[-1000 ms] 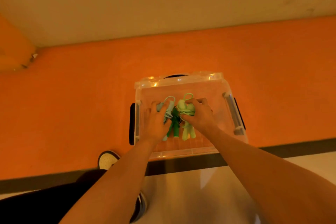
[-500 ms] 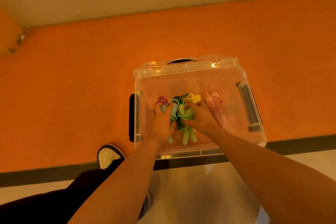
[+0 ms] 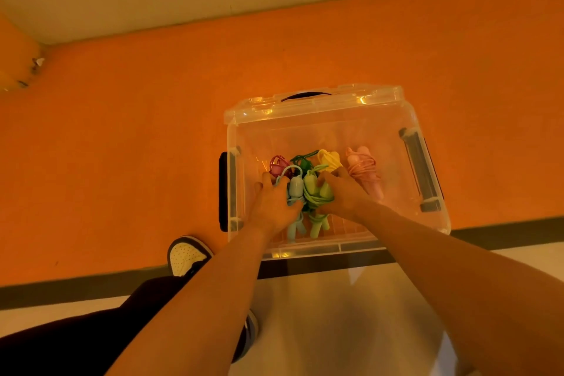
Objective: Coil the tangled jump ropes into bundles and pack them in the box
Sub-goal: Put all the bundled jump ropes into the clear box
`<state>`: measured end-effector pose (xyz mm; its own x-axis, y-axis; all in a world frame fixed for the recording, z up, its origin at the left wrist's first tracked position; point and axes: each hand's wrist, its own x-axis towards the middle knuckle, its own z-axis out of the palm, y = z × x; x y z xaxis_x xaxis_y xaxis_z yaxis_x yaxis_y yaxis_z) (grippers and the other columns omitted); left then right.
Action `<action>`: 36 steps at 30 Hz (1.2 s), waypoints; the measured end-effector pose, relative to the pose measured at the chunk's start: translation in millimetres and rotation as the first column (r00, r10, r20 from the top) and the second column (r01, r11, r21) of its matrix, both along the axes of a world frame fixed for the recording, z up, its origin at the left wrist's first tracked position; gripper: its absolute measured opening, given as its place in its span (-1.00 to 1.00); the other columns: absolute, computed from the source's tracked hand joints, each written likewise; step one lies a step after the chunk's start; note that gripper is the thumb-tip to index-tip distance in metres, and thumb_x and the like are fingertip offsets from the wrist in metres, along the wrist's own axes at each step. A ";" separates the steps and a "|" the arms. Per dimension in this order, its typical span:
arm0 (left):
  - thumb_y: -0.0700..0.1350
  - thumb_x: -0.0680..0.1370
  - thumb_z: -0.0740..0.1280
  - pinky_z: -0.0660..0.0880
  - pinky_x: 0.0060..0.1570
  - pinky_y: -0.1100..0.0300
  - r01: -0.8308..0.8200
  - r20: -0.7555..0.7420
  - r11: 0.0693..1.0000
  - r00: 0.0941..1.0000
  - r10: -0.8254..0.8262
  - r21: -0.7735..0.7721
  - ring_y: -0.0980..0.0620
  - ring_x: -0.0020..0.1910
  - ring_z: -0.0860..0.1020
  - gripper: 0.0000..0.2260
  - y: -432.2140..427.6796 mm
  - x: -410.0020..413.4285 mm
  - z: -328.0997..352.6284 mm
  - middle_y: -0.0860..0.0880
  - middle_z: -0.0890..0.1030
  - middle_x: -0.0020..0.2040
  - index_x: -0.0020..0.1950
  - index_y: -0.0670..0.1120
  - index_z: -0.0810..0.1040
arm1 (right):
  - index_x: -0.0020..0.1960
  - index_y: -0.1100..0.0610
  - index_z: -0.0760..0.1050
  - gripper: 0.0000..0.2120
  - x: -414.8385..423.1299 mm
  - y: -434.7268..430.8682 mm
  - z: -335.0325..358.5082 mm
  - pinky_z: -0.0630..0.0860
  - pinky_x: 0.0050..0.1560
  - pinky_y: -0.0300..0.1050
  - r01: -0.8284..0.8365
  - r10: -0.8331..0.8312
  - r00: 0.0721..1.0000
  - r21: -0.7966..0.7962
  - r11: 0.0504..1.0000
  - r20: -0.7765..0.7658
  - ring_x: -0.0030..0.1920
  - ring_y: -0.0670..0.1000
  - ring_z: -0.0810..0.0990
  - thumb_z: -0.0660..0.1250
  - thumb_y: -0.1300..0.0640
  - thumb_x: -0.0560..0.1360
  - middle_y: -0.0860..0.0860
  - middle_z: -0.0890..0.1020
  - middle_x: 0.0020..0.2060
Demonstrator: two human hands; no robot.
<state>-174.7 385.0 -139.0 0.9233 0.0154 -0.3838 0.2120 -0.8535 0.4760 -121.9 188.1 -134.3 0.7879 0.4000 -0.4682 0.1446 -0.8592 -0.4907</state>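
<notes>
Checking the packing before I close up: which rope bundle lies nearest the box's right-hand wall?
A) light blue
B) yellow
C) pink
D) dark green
C: the pink bundle lies by itself, closest of all to the right wall of the box.

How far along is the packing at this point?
Done: pink bundle, yellow bundle, dark green bundle and red bundle lie coiled in the clear box. In hand: left hand holds the light blue bundle, right hand the light green bundle, both inside the box. Left: letting go; no rope shows outside.
</notes>
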 end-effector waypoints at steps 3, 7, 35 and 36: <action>0.16 0.54 0.32 0.45 0.24 -0.12 -0.012 0.041 0.999 0.999 0.010 0.038 -0.22 0.28 0.35 -0.46 0.2 2.9 12.4 -0.16 0.26 0.36 0.46 -0.03 0.35 | 0.36 -0.02 0.43 -0.36 1.4 -8.7 10.4 0.43 0.15 -0.07 -0.021 0.021 0.999 -0.010 1.000 0.026 0.27 0.18 0.43 0.57 -0.08 0.35 0.15 0.32 0.35; 0.18 0.56 0.29 0.44 0.24 -0.05 -0.011 0.104 0.999 0.995 0.006 0.044 -0.16 0.29 0.35 -0.51 -0.6 8.6 41.2 -0.12 0.28 0.35 0.42 -0.01 0.39 | 0.42 -0.06 0.40 -0.33 6.7 -14.8 39.8 0.39 0.28 0.01 0.015 -0.017 0.999 0.030 0.999 0.037 0.42 0.22 0.33 0.55 -0.08 0.38 0.19 0.30 0.43; 0.32 0.60 0.08 0.30 0.37 -0.15 -0.005 0.269 0.937 0.958 -0.095 0.349 -0.16 0.48 0.19 -0.39 35.4 58.0 139.0 -0.07 0.15 0.56 0.60 0.11 0.13 | 0.56 -0.13 0.16 -0.25 58.6 -27.3 133.1 0.34 0.38 0.19 0.113 -0.064 0.928 -0.113 0.987 0.367 0.44 0.23 0.28 0.23 -0.40 0.48 0.16 0.31 0.47; 0.32 0.60 0.07 0.29 0.38 -0.14 0.000 0.268 0.937 0.958 -0.100 0.350 -0.15 0.48 0.19 -0.39 36.3 66.1 136.8 -0.07 0.15 0.56 0.60 0.12 0.12 | 0.56 -0.13 0.16 -0.27 65.5 -27.3 131.3 0.35 0.37 0.17 0.123 -0.057 0.910 -0.136 0.983 0.410 0.44 0.23 0.29 0.21 -0.39 0.49 0.16 0.31 0.47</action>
<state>-108.6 421.2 -2.2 0.9945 0.0507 -0.0915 0.0671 -0.9803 0.1858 -56.4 160.7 -3.0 0.9514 0.2671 -0.1536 0.2204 -0.9383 -0.2666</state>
